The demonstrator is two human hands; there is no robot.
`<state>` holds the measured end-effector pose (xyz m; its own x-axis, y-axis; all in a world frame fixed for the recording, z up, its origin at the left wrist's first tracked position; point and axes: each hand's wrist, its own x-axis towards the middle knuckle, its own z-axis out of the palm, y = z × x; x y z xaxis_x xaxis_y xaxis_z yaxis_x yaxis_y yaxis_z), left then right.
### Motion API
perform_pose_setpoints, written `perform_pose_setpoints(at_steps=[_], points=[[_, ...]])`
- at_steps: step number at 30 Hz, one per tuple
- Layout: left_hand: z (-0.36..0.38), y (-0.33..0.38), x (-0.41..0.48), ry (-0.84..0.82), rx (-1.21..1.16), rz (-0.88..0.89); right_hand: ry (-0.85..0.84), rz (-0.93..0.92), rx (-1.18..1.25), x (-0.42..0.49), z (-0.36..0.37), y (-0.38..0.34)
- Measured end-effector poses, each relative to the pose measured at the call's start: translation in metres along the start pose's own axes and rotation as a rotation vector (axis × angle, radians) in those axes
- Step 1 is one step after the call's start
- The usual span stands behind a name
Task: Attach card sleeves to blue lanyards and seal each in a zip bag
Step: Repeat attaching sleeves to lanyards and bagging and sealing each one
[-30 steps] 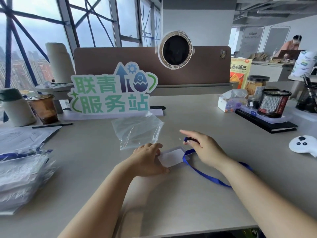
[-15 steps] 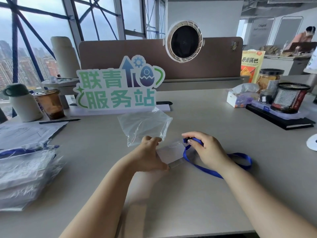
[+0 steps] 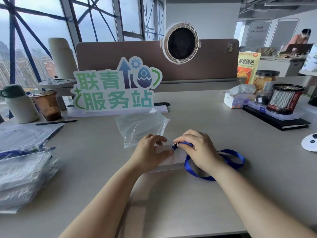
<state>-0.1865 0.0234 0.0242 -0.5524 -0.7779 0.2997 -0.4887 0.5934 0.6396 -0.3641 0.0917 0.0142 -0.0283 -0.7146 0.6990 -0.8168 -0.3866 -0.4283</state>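
Pinching flat blue lanyard (image 3: 230, 151) over clear sleeve (image 3: 171, 159).

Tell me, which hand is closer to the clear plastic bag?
Left. The left hand sits at the near edge of the bag, holding the card sleeve; the right hand is off to its right, pinching the blue lanyard.

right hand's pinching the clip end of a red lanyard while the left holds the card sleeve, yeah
Not quite: the lanyard is blue, not red. The head view shows the right hand pinching its clip end while the left hand holds the card sleeve.
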Motion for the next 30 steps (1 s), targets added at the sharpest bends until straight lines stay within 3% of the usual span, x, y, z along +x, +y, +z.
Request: perform_pose_setpoints(at_steps=[11, 20, 30], points=[[0.002, 0.002, 0.0, 0.009, 0.0, 0.098, 0.045, -0.008, -0.025, 0.005, -0.001, -0.005], [-0.017, 0.001, 0.0, 0.069, -0.294, 0.028, 0.076, 0.282, 0.347, 0.005, -0.013, -0.005], [-0.02, 0.006, -0.003, -0.088, -0.28, -0.068, 0.112, 0.347, 0.48, 0.007, -0.016, -0.014]])
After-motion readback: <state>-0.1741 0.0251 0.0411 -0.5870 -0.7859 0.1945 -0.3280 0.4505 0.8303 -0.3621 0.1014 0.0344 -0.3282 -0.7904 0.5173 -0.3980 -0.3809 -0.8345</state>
